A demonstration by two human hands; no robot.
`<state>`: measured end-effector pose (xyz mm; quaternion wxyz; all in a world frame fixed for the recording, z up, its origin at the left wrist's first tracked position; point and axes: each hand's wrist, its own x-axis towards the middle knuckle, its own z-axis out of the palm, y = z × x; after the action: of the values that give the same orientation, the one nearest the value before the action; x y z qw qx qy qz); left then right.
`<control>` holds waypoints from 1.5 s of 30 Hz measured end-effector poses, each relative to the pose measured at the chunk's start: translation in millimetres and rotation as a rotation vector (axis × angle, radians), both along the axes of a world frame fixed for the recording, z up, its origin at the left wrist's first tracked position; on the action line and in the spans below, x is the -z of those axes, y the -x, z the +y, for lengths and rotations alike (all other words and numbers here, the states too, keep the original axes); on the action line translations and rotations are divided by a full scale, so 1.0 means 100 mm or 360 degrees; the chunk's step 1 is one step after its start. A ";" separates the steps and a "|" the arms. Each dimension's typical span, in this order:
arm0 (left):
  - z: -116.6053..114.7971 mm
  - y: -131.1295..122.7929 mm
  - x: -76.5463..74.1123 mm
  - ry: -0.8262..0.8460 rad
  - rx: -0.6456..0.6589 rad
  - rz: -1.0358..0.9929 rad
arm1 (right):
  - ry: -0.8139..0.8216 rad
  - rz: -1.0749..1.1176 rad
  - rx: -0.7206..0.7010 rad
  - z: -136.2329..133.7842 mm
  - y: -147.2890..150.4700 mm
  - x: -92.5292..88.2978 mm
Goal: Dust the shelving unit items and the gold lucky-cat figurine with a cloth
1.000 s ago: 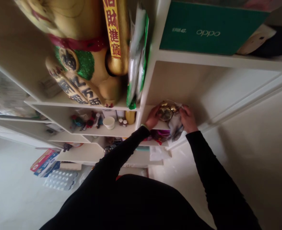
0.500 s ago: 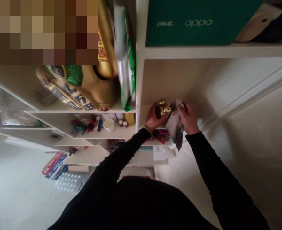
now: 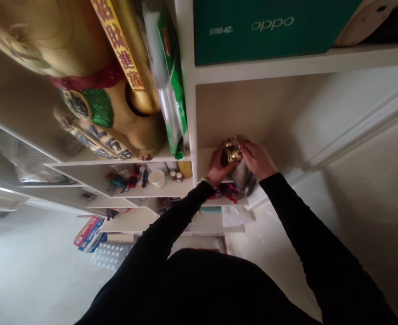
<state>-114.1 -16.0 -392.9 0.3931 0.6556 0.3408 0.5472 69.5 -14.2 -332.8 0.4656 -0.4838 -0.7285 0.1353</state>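
At the front edge of the white shelf [image 3: 204,162], what are the hands on?

— A small brass alarm clock [image 3: 230,153]. The left hand [image 3: 217,168] wraps round its near side and the right hand [image 3: 256,158] presses in from the other, so they're together, clamped on it.

— Anything between them?

— A grey cloth [image 3: 241,175], bunched under the right palm and touching the clock. It droops past the shelf edge.

— Just below the hands?

— Pink and purple clutter [image 3: 231,193] on the next shelf down. I can't tell what the pieces are.

— And along the shelves to the left?

— A white paper cup [image 3: 156,178], two small bottles [image 3: 175,176] and a yellow bottle [image 3: 184,168] sit together in the neighbouring compartment.

— Higher up?

— A green OPPO box [image 3: 260,31] rests on the shelf above the clock. In the next compartment, a large golden lucky cat figurine [image 3: 84,45] has a green-and-white plastic bag [image 3: 168,85] squeezed against it.

— Sleeves?

— Both sleeves [image 3: 297,212] are black, with a green band [image 3: 204,181] at the left wrist.
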 end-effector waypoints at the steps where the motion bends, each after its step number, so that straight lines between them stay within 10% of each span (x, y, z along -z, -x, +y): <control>1: 0.00 0.00 0.00 0.0012 0.0004 0.0000 | -0.0030 0.0003 0.0019 -0.05 0.00 0.03; 11: -0.01 0.00 -0.04 0.0036 0.0051 -0.0061 | -0.0144 0.0186 0.0187 -0.29 -0.02 0.25; 30: -0.02 -0.02 -0.02 0.0041 0.0005 -0.0114 | 0.0586 -0.0179 -0.0297 0.63 0.04 -0.46; 45: 0.04 -0.04 0.02 -0.0002 0.0040 -0.0198 | 0.0124 0.0328 0.0106 -0.33 0.09 0.37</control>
<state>-110.3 -12.5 -394.4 0.4200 0.6248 0.3070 0.5821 60.1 -47.1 -370.0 0.5233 -0.5089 -0.6545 0.1970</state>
